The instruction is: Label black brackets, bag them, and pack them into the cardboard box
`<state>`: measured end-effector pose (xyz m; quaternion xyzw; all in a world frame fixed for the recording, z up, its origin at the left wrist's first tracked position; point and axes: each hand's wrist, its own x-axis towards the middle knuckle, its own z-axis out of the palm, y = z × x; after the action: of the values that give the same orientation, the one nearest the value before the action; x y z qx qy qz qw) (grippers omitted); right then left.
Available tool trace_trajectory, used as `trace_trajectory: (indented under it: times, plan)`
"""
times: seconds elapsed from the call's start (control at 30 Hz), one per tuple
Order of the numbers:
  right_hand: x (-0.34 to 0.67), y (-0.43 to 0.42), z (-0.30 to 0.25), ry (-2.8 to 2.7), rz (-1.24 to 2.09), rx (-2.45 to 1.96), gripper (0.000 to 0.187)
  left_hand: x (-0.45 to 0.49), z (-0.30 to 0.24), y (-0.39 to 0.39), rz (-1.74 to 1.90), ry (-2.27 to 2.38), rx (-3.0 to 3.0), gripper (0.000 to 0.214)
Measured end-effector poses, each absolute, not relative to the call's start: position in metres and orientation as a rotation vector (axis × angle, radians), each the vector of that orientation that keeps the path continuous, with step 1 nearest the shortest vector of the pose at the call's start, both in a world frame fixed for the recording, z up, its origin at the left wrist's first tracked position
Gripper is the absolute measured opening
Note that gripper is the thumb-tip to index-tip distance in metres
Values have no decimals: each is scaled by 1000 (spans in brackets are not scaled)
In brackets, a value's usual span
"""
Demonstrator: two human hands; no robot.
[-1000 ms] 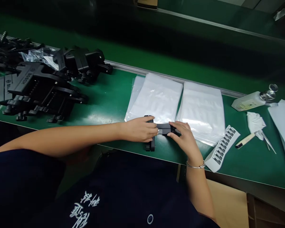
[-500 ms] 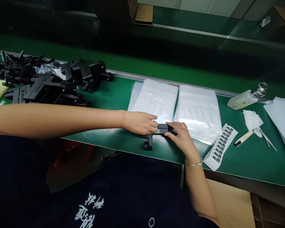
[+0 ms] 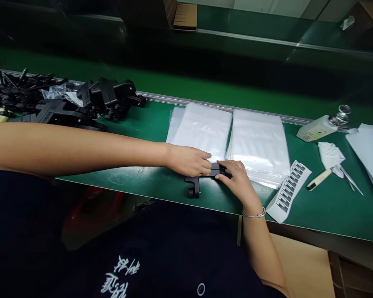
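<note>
Pinching small black plastic bracket [image 3: 202, 176] on green worktop [image 3: 149, 124] before clear bags [image 3: 202, 128]: left hand [image 3: 189, 160] and right hand [image 3: 236, 180] closed on its bar; probably light, rigid, best gripped there.

Both hands closed on black bracket [image 3: 202, 178] at near edge of table [image 3: 149, 124]. Left of grip: bare green surface, open as far as pile of black parts [image 3: 81, 103] at far left, though left forearm [image 3: 96, 149] lies across that lane. Directly beyond grip: two stacks of clear bags [image 3: 230, 132], flat, touching bracket's far side, passable only above. Right of grip: label strip [image 3: 288, 192] just beside right wrist, then pen [image 3: 318, 180], tissue [image 3: 329, 155], bottle [image 3: 321, 126] farther off. Toward body: table edge, no room.
</note>
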<state>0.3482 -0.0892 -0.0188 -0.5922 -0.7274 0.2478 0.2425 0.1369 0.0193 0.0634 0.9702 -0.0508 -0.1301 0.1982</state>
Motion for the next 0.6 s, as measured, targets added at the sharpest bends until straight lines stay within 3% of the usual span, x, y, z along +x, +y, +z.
trace_trajectory:
  times: [0.17, 0.3, 0.4, 0.5, 0.6]
  plan:
    - [347, -89, -18, -2074, 637, -1586, 44, 97, 62, 17, -249, -56, 2923, 42]
    - [338, -87, -19, -2189, 585, -1452, 51, 84, 39, 2, 51, 570, 2856, 37]
    - [328, -92, -18, -2157, 516, -1371, 46, 96, 19, -20, 227, 942, 2572, 48]
    - [318, -101, -14, -2120, 389, -1339, 45, 109, 13, -33, 260, 1026, 2373, 53]
    - [313, -106, -11, -2143, 342, -1332, 44, 111, 21, -29, 131, 956, 2316, 43]
